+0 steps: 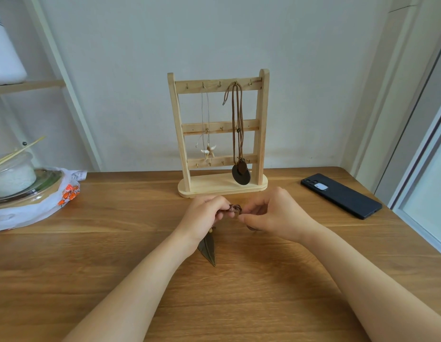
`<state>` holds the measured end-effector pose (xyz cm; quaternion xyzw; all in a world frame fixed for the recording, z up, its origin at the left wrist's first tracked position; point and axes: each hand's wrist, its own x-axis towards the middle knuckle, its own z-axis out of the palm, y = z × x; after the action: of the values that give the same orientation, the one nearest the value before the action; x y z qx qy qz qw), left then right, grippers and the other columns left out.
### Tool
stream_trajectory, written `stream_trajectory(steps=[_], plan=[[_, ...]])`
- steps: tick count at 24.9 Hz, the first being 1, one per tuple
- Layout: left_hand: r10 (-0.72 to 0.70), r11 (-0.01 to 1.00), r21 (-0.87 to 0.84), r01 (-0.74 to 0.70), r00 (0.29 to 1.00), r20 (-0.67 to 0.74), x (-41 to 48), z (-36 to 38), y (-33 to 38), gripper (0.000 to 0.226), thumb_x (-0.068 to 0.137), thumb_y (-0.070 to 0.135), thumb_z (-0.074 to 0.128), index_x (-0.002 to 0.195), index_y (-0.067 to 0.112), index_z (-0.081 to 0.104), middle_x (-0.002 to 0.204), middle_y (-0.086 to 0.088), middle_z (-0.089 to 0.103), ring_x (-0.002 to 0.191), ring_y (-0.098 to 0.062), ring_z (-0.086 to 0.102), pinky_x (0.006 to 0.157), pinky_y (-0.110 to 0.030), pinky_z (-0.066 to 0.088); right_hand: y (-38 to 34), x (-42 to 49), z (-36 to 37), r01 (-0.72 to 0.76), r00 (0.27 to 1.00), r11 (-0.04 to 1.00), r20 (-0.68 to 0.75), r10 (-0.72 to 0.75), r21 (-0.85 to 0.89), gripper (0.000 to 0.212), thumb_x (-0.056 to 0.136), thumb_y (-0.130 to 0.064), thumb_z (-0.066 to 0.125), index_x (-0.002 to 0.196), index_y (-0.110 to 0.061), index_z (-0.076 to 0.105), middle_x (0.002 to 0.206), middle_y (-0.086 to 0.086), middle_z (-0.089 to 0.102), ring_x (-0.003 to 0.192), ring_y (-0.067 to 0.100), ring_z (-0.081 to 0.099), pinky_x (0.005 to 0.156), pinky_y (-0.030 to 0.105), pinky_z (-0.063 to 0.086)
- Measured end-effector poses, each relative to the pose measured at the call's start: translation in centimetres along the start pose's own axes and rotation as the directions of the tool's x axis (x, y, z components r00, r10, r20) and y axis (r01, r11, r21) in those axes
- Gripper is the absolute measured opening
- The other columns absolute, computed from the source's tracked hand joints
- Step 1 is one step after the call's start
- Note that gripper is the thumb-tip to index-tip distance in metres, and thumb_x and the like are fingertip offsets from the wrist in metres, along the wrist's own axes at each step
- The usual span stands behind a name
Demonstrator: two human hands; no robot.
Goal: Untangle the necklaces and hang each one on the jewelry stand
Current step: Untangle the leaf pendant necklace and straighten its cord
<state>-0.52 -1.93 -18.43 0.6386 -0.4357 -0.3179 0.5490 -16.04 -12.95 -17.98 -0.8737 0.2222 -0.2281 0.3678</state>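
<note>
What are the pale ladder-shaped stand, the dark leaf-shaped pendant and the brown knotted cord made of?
The pale ladder-shaped stand looks like bare light wood: grain lines, matte. The dark leaf-shaped pendant looks like dull bronze-toned metal, faintly shiny with veins, though not certain. The brown knotted cord seems fibre or leather; too small to tell.

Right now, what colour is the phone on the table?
The phone is dark, near black; the head view shows it.
</note>
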Motion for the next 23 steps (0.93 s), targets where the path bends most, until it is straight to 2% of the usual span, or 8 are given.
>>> stream_trajectory(steps=[3, 6, 9, 11, 13, 17, 19, 23], plan=[[-0.022, 1.0, -0.005, 0.022, 1.0, 0.008, 0.0, 0.1, -0.1, 0.032, 0.097, 0.011, 0.048, 0.072, 0.009, 0.069, 0.059, 0.008, 0.057, 0.056, -0.005, 0.044, 0.053, -0.019, 0.033, 0.3, 0.1, 0.6, 0.026, 1.0, 0.995, 0.003, -0.026, -0.094, 0.009, 0.083, -0.029, 0.082, 0.081, -0.019, 0.081, 0.064, -0.008, 0.071, 0.06, 0.002, 0.062, 0.059, 0.015, 0.048], [-0.042, 0.999, 0.011, 0.042, 0.999, 0.013, 0.1, -0.1, -0.3, 0.033, 0.097, 0.015, 0.046, 0.07, 0.011, 0.064, 0.06, 0.005, 0.052, 0.06, -0.012, 0.039, 0.057, -0.028, 0.031, 0.7, 0.3, 0.7, 0.022, 0.996, 0.99, -0.083, -0.034, -0.14, 0.018, 0.087, -0.027, 0.077, 0.105, -0.025, 0.078, 0.066, -0.003, 0.065, 0.058, 0.002, 0.053, 0.059, 0.014, 0.042], [-0.041, 0.999, 0.036, 0.04, 0.999, 0.02, 0.0, -0.1, -0.4, 0.035, 0.099, 0.017, 0.043, 0.067, 0.013, 0.056, 0.058, 0.005, 0.045, 0.06, -0.014, 0.037, 0.06, -0.031, 0.031, 0.4, 0.3, 0.4, -0.008, 0.995, 1.0, -0.099, 0.008, -0.001, 0.031, 0.092, -0.011, 0.067, 0.118, -0.026, 0.073, 0.075, 0.0, 0.069, 0.066, -0.001, 0.057, 0.067, 0.011, 0.045], [-0.039, 0.998, 0.041, 0.038, 0.999, 0.017, 0.0, -0.1, -0.3, 0.037, 0.099, 0.017, 0.043, 0.065, 0.014, 0.055, 0.057, 0.005, 0.043, 0.059, -0.013, 0.037, 0.059, -0.03, 0.031, -0.1, 0.2, 0.5, -0.05, 0.995, 0.979, -0.081, 0.067, 0.197, 0.028, 0.094, -0.003, 0.062, 0.109, -0.021, 0.077, 0.087, -0.007, 0.075, 0.077, -0.005, 0.062, 0.07, 0.01, 0.046], [-0.034, 0.998, 0.049, 0.033, 0.999, 0.028, 0.1, 0.0, -0.3, 0.037, 0.099, 0.018, 0.044, 0.063, 0.015, 0.054, 0.058, 0.003, 0.042, 0.058, -0.013, 0.036, 0.059, -0.031, 0.031, -0.5, 0.3, 0.5, -0.086, 0.99, 0.943, -0.075, 0.116, 0.321, 0.023, 0.095, -0.003, 0.061, 0.099, -0.015, 0.08, 0.09, -0.008, 0.077, 0.079, -0.007, 0.064, 0.071, 0.01, 0.046], [-0.03, 0.999, 0.027, 0.029, 0.998, 0.052, 0.2, -0.2, -0.5, 0.043, 0.1, 0.02, 0.044, 0.059, 0.019, 0.055, 0.061, 0.0, 0.041, 0.061, -0.015, 0.038, 0.062, -0.032, 0.032, -0.9, 0.0, 0.3, -0.087, 0.992, 0.963, -0.062, 0.106, 0.254, 0.007, 0.088, -0.015, 0.075, 0.091, -0.02, 0.078, 0.093, 0.001, 0.074, 0.073, 0.005, 0.053, 0.067, 0.008, 0.043], [-0.026, 0.999, 0.035, 0.023, 0.997, 0.073, 0.1, -0.2, -0.5, 0.042, 0.1, 0.02, 0.043, 0.06, 0.018, 0.054, 0.061, 0.0, 0.042, 0.061, -0.015, 0.039, 0.063, -0.032, 0.033, -0.9, -0.1, 0.4, -0.082, 0.994, 0.971, -0.045, 0.095, 0.226, 0.008, 0.083, -0.015, 0.08, 0.086, -0.02, 0.076, 0.087, 0.001, 0.07, 0.069, 0.007, 0.047, 0.064, 0.009, 0.042], [-0.009, 0.996, 0.09, -0.002, 0.993, 0.119, 0.0, -0.1, -0.4, 0.039, 0.1, 0.022, 0.043, 0.062, 0.016, 0.051, 0.061, -0.001, 0.039, 0.06, -0.015, 0.036, 0.062, -0.033, 0.032, -1.0, 0.1, 0.4, -0.147, 0.989, 0.908, 0.033, 0.146, 0.392, 0.007, 0.089, -0.005, 0.069, 0.084, -0.009, 0.069, 0.075, -0.003, 0.065, 0.066, 0.005, 0.053, 0.065, 0.014, 0.045]])
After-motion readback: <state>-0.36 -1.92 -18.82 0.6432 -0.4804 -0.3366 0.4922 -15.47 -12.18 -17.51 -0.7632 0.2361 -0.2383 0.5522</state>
